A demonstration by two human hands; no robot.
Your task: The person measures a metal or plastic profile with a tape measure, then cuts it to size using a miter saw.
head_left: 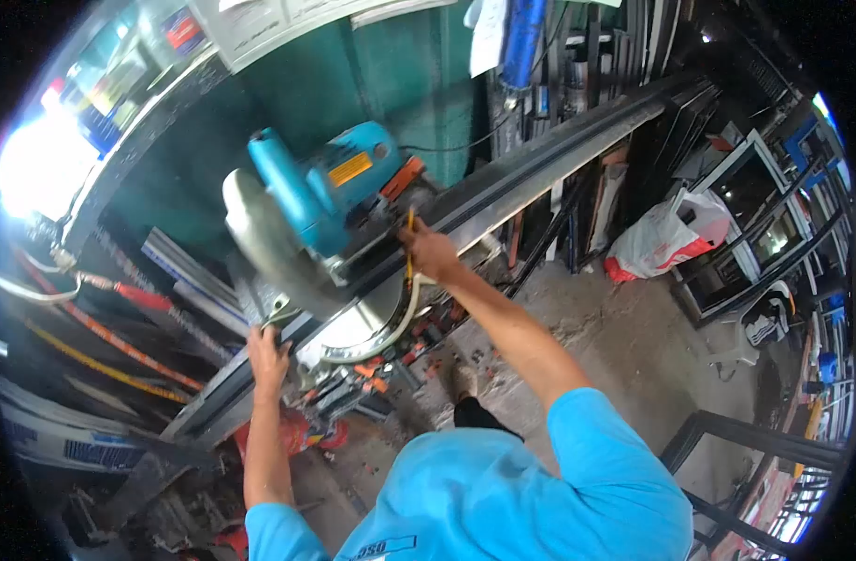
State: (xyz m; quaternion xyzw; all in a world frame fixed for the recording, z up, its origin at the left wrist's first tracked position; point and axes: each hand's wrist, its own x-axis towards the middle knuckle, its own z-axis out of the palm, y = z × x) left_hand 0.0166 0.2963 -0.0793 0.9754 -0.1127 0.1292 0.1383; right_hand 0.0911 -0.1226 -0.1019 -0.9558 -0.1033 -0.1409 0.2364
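A teal miter saw (306,201) with a round blade guard (274,238) stands before me, its head over a long dark metal profile (377,271). My left hand (267,360) is closed on the profile's edge, left of the blade guard. To the right of the blade, my right hand (430,254) is closed around a thin yellow pencil-like stick (411,221), beside the profile. Its lower end is hard to separate from the saw's base. The curved saw base (391,341) shows below the profile.
A long bench rail (559,150) runs to the upper right. Frames (750,206) and a white-and-red bag (671,234) stand on the right. Offcuts (363,383) lie under the saw. Metal profiles (194,280) lean at left, near a red-handled tool (143,295).
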